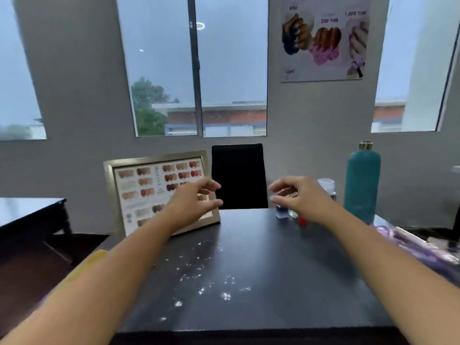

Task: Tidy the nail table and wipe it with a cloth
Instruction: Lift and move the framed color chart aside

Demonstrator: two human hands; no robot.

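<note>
Nail table (286, 257), 1 swatch frame (139, 190), 1 teal btl (362, 180)

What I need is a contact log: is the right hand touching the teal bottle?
Apart. In the head view, a clear gap, with a white-capped container in it, separates the right hand from the teal bottle.

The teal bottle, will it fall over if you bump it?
Probably yes: the teal bottle stands tall and narrow, so a push up high could tip it. Its round body would likely roll afterwards. Weight can't be judged.
</note>
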